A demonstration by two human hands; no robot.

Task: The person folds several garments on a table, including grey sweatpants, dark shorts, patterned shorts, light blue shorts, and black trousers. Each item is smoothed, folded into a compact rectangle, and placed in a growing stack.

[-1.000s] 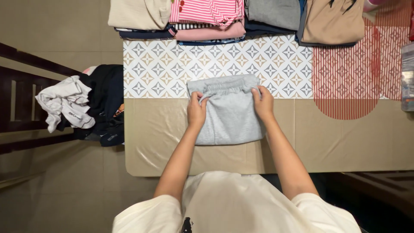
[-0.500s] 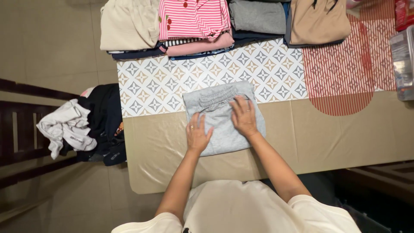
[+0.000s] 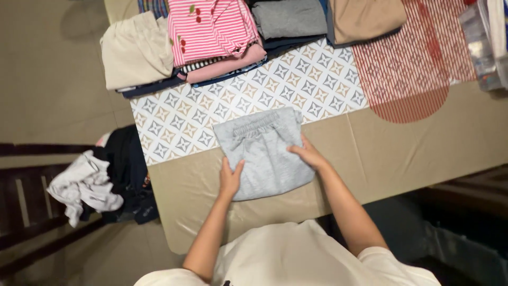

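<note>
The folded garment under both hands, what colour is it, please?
Light grey folded garment, plain with a gathered waistband; the head view shows it.

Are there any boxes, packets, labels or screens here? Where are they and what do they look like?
Clear plastic box: far right edge of the table, beside the red striped mat; see-through and boxy, with something white inside.
No labels, signs or screens show.

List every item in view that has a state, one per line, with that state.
Grey shorts: folded, flat on the table.
Left hand: open, flat on the shorts' lower left edge.
Right hand: open, pressing their right edge.
Pink striped top: folded, on top of a stack.
Beige garment: folded.
Clothes pile: unfolded, heaped left of the table.
</note>
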